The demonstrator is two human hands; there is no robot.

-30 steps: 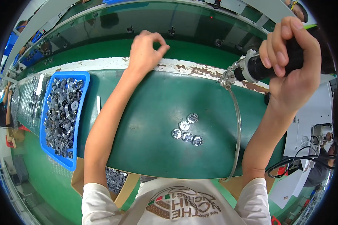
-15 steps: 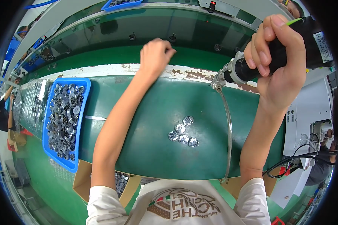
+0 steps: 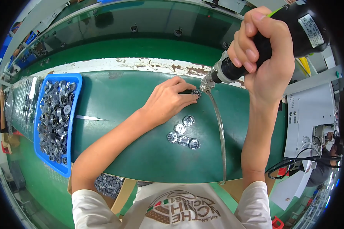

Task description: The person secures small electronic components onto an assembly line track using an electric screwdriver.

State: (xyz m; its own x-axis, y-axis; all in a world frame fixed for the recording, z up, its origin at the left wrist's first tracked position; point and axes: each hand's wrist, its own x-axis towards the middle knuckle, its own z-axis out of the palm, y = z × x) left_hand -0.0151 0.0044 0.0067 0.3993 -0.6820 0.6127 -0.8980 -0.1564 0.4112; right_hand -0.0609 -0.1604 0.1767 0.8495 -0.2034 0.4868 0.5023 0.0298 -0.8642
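Note:
My left hand (image 3: 165, 100) pinches a small dark round part (image 3: 196, 92) between thumb and fingers, just above the green work surface (image 3: 141, 156). My right hand (image 3: 270, 57) is wrapped round a black powered screwdriver (image 3: 299, 21), held tilted with its metal nose (image 3: 207, 82) pointing down and left. The nose is right beside the round part; whether they touch I cannot tell. A clear hose (image 3: 220, 131) runs from the nose to the table's near edge. Several silvery round circuit boards (image 3: 183, 140) lie grouped in front of my hands.
On the left stands a blue tray (image 3: 76, 114) heaped with small motor-like parts. White tweezers (image 3: 90, 118) lie beside it. Beyond a worn white ledge (image 3: 141, 64), a green conveyor belt (image 3: 149, 47) carries spaced parts. Below the near edge is a cardboard box (image 3: 123, 195) of parts.
My left hand has come back from over the conveyor to the work surface and now holds a round part by the screwdriver's nose. The screwdriver has shifted slightly left.

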